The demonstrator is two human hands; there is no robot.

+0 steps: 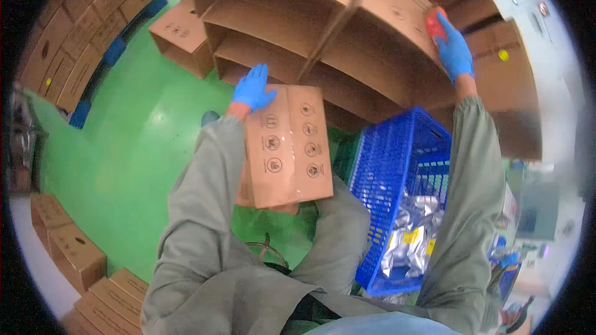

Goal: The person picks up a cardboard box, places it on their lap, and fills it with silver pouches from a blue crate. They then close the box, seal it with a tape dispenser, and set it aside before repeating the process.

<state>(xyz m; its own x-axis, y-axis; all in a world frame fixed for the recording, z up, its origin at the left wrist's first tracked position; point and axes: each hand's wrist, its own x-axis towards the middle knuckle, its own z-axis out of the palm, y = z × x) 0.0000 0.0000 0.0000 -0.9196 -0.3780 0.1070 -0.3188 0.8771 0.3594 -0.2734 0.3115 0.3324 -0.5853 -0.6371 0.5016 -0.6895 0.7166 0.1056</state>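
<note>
A closed cardboard box [292, 146] with printed black symbols and shiny tape along its seam rests in front of my knees. My left hand [253, 89], in a blue glove, lies on the box's far left corner with its fingers stretched out. Up at the right, my gloved right hand [454, 56] is wrapped round a red rounded object [436, 23] whose exact kind is not clear. This object is against the edge of a large stack of open cardboard boxes [397, 9].
To the right stands a blue plastic crate [403, 177] holding silver foil pouches [410, 239] with yellow labels. Stacked cartons [87, 31] line the far left on blue pallets, and more cartons [68, 242] sit at lower left. Green floor [143, 118] lies between them.
</note>
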